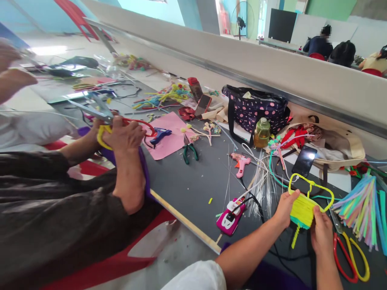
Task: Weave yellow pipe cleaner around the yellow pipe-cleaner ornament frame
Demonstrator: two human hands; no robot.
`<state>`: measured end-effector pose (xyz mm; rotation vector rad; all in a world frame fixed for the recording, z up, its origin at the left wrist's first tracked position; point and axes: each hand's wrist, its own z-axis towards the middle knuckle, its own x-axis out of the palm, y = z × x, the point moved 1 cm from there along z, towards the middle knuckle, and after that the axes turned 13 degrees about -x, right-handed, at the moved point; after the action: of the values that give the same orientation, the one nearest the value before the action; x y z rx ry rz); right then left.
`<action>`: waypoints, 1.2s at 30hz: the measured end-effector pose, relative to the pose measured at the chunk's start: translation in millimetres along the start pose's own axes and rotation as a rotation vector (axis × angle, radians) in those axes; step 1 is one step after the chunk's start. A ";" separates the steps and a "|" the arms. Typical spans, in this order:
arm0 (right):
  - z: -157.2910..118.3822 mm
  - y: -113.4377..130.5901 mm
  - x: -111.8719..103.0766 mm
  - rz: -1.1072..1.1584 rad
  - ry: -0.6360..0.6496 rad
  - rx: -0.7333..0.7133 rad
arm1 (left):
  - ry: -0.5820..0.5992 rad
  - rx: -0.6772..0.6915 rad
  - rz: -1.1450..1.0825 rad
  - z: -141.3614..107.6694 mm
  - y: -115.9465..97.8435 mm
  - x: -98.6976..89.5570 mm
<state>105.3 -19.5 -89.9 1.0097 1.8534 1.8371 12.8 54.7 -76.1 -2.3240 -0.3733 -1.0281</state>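
Note:
A bright yellow pipe-cleaner piece is between my two hands, over the right end of the dark table. It has a flat wound body with a green lower band, a wide loop on top and a twisted stem below. My left hand pinches its left edge, thumb on the front. On the other side, my right hand has its fingers closed on the right edge. Beside my right hand lie scissors with red and yellow handles. Pastel pipe cleaners fan out beyond them.
A co-worker's hands hold large scissors at left. A purple power strip, pink glue gun, thin wires and green-handled pliers lie across the table. Behind stand a bottle, a dotted bag and a phone.

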 end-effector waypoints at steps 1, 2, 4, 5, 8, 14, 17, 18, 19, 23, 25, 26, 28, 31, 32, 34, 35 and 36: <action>0.4 0.3 -1.8 -0.008 0.004 -0.007 | 0.001 -0.006 -0.005 1.1 -0.4 -0.9; 1.1 1.4 -3.9 -0.019 0.002 -0.026 | 0.004 -0.014 -0.010 2.1 -0.9 -1.9; 3.5 5.9 -9.0 -0.047 -0.020 -0.085 | 0.017 -0.030 -0.022 3.7 -2.7 -4.0; 5.2 9.2 -12.1 -0.064 -0.036 -0.118 | 0.033 -0.045 -0.033 4.3 -3.9 -5.0; 12.3 20.9 -25.7 -0.146 -0.089 -0.216 | 0.055 -0.139 -0.082 5.7 -8.2 -8.3; 36.4 37.6 -78.1 -0.530 -0.232 -0.391 | 0.114 -0.253 -0.118 11.3 -14.4 -14.1; 51.6 43.2 -103.9 -0.805 -0.297 -0.509 | 0.135 -0.229 -0.111 14.0 -16.7 -15.3; 57.1 44.7 -110.1 -0.863 -0.312 -0.532 | 0.145 -0.220 -0.104 14.5 -17.6 -15.2; 62.8 46.0 -114.7 -0.905 -0.310 -0.539 | 0.155 -0.217 -0.097 14.9 -18.5 -14.9; 86.4 48.3 -121.2 -0.986 -0.278 -0.529 | 0.167 -0.191 -0.067 14.4 -21.1 -13.8; 97.5 47.8 -121.6 -1.021 -0.274 -0.525 | 0.165 -0.138 -0.040 13.8 -21.9 -14.1; 102.5 47.2 -122.1 -1.042 -0.275 -0.521 | 0.169 -0.117 -0.024 13.6 -22.2 -14.4; 111.0 45.5 -124.9 -1.082 -0.284 -0.511 | 0.179 -0.097 0.001 13.8 -22.6 -15.3; 119.3 42.5 -132.8 -1.122 -0.301 -0.492 | 0.186 -0.085 0.020 15.0 -23.3 -16.7; 121.0 41.5 -135.8 -1.130 -0.304 -0.484 | 0.187 -0.083 0.025 15.4 -23.5 -17.0; 122.9 40.0 -141.2 -1.137 -0.304 -0.468 | 0.189 -0.084 0.030 15.9 -23.8 -17.3; 123.3 39.4 -143.2 -1.138 -0.302 -0.462 | 0.189 -0.085 0.031 16.0 -23.9 -17.4; 123.5 38.9 -144.7 -1.137 -0.298 -0.458 | 0.188 -0.086 0.033 15.9 -23.9 -17.4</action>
<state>298.8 -32.8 -99.5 -0.0143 1.2587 1.1855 -0.4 83.0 -88.6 -2.2757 -0.2196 -1.2566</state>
